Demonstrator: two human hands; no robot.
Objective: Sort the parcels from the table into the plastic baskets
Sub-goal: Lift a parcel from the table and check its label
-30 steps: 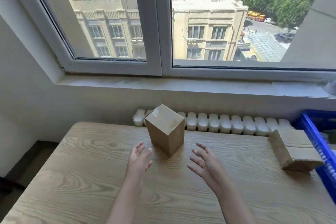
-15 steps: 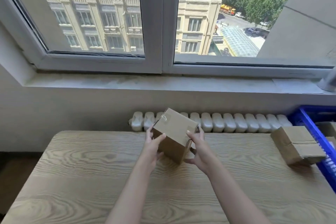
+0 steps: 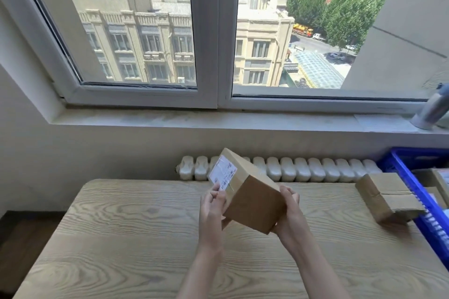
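Both hands gripped the box [image 3: 252, 198] tilted above the worktop [image 3: 121, 226] centre: left hand [image 3: 211, 211] fingers on label side, right hand [image 3: 288, 213] cupping right side. Second box [image 3: 386, 199] sat far right beside blue basket [image 3: 413, 189].

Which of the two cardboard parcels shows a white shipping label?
The tilted parcel held between the left hand and right hand; its label faces left. The other parcel, by the blue basket, shows only plain cardboard.

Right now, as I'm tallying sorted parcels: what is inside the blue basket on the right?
Inside the blue basket, brown cardboard parcels show near its far end. Its side wall and the frame edge hide the rest, so no count is possible.
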